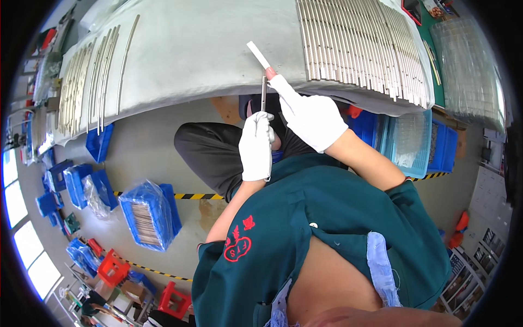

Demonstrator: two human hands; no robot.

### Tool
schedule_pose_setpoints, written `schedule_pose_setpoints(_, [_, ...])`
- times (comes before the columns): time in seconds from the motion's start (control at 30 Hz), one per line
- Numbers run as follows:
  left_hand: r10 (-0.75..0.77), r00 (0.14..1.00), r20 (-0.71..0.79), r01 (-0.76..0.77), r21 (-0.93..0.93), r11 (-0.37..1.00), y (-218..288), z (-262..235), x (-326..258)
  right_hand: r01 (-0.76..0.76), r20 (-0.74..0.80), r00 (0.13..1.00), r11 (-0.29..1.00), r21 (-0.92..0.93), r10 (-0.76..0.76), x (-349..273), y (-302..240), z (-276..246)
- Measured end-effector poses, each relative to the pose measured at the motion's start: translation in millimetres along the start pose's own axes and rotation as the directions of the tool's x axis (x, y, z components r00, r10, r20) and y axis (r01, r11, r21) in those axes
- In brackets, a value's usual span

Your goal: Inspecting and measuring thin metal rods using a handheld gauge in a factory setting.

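Note:
My left hand [256, 146], in a white glove, is closed around a slim silver metal rod [264, 95] that points up toward the table edge. In my right hand [311, 119], also gloved in white, a short flat white strip [258, 55] is pinched and slants up and left over the table. One bare fingertip shows at the base of the strip, close beside the top end of the rod. The fingers under the right hand are partly hidden. Both hands are in front of my body at the near edge of the grey-covered table [207, 49].
Many metal rods [354, 49] lie side by side on the table's right. A smaller group of rods [103, 76] lies at the left. Blue bins [444, 147] stand below on the right. A plastic-wrapped blue crate [147, 215] of rods sits on the floor, with red stools [113, 268] behind.

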State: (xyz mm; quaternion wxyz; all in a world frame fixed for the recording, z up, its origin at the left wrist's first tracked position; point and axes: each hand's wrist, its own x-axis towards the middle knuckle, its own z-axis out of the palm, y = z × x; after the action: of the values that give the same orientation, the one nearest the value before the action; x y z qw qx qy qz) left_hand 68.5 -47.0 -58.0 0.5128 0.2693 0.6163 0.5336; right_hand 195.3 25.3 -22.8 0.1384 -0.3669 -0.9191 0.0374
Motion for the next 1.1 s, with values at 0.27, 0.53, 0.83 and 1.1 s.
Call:
schedule_pose_setpoints(0.27, [0.04,0.999,-0.019,-0.04,0.006,0.999,-3,3,-1,-0.049,0.009,0.999,0.999,-0.024,0.05,-2,-1,-14])
schedule_pose_setpoints(0.53, [0.09,0.996,-0.004,-0.088,0.12,0.989,-4,-2,2,-0.101,0.066,0.993,0.992,0.079,0.096,-16,5,-14])
schedule_pose_setpoints(0.83, [0.035,0.999,0.015,-0.036,0.082,0.996,-1,-4,5,-0.127,0.011,0.992,0.979,0.162,0.127,4,9,1])
schedule_pose_setpoints(1.1, [0.005,0.997,0.072,-0.012,0.088,0.996,22,-22,5,-0.279,0.129,0.958,0.935,0.217,0.256,-18,-1,-3])
